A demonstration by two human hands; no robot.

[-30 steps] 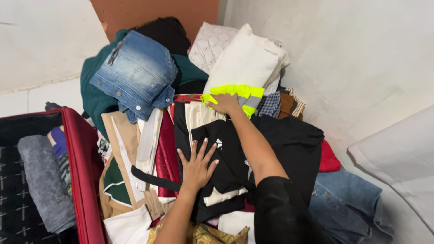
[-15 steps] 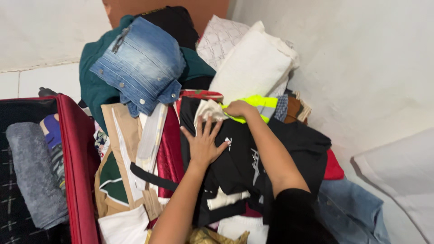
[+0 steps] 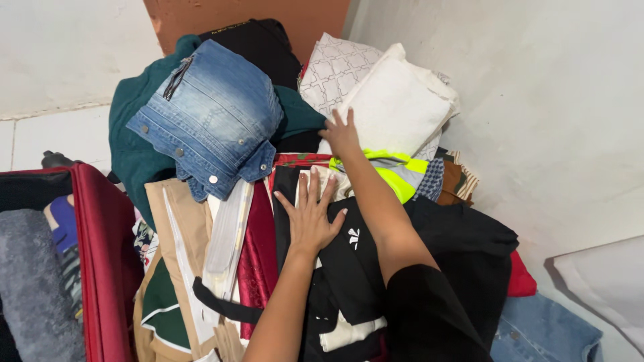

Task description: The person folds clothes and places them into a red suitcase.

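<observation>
Left hand flat on soft black garment, right hand fingers spread against folded white cloth

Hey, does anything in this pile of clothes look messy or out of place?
Yes. The faded denim jacket sits crumpled and askew atop the pile, and a yellow reflective vest is wedged crookedly under the white folded fabric by the right hand.

We count two hands: our left hand and our right hand. We see one red suitcase, one blue denim jacket, one neon yellow vest, one white folded cloth and one black garment.
</observation>
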